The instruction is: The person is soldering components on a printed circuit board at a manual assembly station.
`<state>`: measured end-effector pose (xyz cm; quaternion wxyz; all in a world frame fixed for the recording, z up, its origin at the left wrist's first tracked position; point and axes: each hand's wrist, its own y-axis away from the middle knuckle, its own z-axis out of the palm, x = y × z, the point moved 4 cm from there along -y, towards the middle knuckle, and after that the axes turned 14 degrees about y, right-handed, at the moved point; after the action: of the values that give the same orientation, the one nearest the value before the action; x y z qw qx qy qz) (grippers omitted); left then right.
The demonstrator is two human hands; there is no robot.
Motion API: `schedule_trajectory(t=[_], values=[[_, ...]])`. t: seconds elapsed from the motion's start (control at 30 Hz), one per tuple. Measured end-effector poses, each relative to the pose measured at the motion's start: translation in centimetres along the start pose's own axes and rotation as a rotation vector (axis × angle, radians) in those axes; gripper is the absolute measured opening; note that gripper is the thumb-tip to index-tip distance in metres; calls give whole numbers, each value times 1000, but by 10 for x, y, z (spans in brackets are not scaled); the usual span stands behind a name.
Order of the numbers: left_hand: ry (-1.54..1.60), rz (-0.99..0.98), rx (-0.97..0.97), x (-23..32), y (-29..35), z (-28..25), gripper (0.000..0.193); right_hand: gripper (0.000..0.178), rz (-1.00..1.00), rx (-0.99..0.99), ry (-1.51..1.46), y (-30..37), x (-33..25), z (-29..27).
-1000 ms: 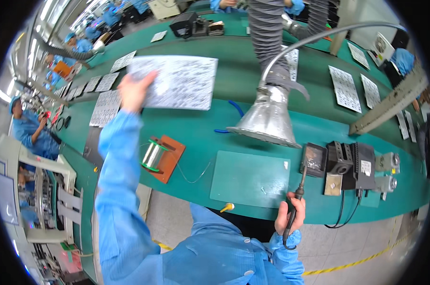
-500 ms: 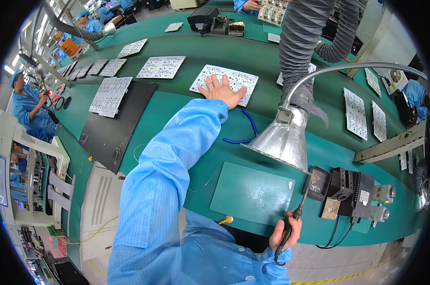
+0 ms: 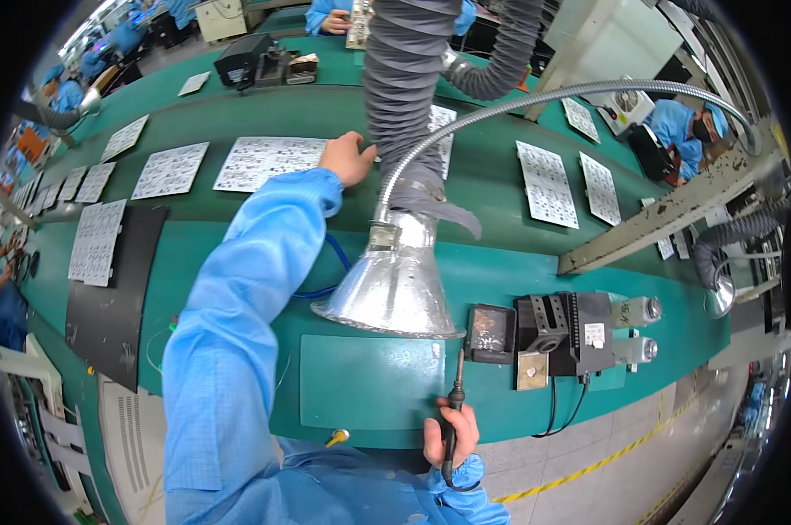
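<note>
- Black mat [image 3: 120,306] lies near the table's [image 3: 491,271] left end.
- White circuit board [image 3: 264,164] lies on the dark strip [image 3: 491,184] along the table's far edge.
- Left hand [image 3: 350,159] is at that board's right end, fingers bent; I cannot tell if it grips.
- Right hand [image 3: 452,433] wraps around a soldering iron [image 3: 456,396], over the table's near edge.

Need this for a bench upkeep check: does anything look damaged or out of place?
Yes: a loose grey flap sticks out near where the hose meets the metal hood, as if coming undone. The post on the right also looks worn, with dark patches.
</note>
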<state>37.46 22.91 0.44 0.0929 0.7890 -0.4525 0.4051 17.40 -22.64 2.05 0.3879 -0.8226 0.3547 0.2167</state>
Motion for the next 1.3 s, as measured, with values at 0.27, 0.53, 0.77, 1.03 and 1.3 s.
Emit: schedule_trajectory(t=[0.27, 0.53, 0.77, 1.03, 1.3], values=[[445, -259, 304, -36, -33, 66, 20, 31, 67, 2, 16, 0, 1, 2], [241, 193, 540, 64, 36, -132, 17, 23, 72, 57, -46, 6, 4, 2], [310, 298, 796, 112, 264, -328, 18, 28, 53, 110, -268, 12, 7, 0], [826, -208, 530, 104, 430, -227, 9, 43, -5, 98, -604, 32, -42, -9], [801, -388, 254, 85, 373, -89, 22, 41, 169, 74, -329, 18, -14, 3]])
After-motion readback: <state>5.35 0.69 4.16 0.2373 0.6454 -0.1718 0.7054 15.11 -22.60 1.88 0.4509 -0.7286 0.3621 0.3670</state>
